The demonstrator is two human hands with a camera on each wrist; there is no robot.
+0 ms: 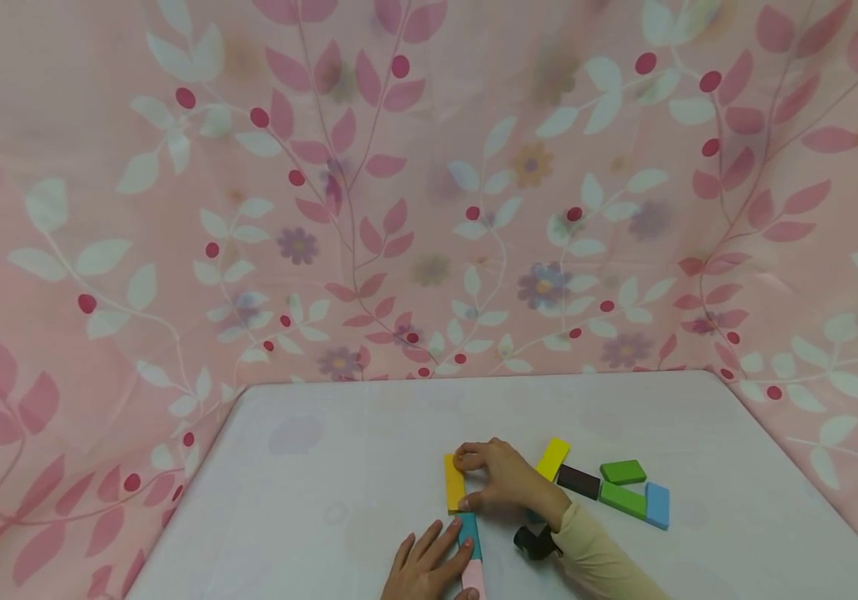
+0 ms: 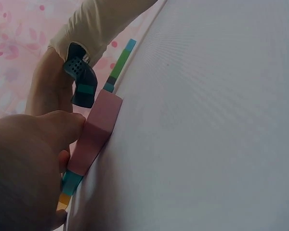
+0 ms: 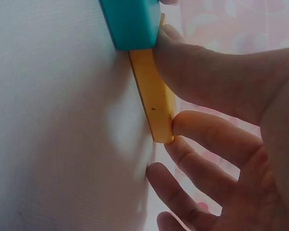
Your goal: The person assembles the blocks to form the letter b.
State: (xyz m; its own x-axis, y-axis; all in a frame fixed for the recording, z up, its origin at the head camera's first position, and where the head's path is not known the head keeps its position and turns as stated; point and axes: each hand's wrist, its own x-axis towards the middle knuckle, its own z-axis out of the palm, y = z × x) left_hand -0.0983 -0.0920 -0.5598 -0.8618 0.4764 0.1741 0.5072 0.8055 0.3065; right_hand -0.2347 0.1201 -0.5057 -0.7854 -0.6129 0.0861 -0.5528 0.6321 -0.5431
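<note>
An orange-yellow block [image 1: 454, 483] lies flat at the far end of a row, in line with a teal block [image 1: 468, 535] and a pink block [image 1: 474, 577]. My right hand [image 1: 507, 479] pinches the orange-yellow block [image 3: 154, 103], its thumb near the teal end and fingertips at the far end. My left hand [image 1: 432, 562] rests over the row's left side, fingertips on the teal block. In the left wrist view, the left thumb touches the pink block [image 2: 96, 127].
Right of the row lie a yellow block [image 1: 553, 458], a dark brown block [image 1: 579, 482], two green blocks [image 1: 622, 472] and a light blue block [image 1: 657, 505]. A black wrist device [image 1: 534, 543] sits at the right sleeve. A floral curtain [image 1: 429, 208] hangs behind the white table [image 1: 286, 483].
</note>
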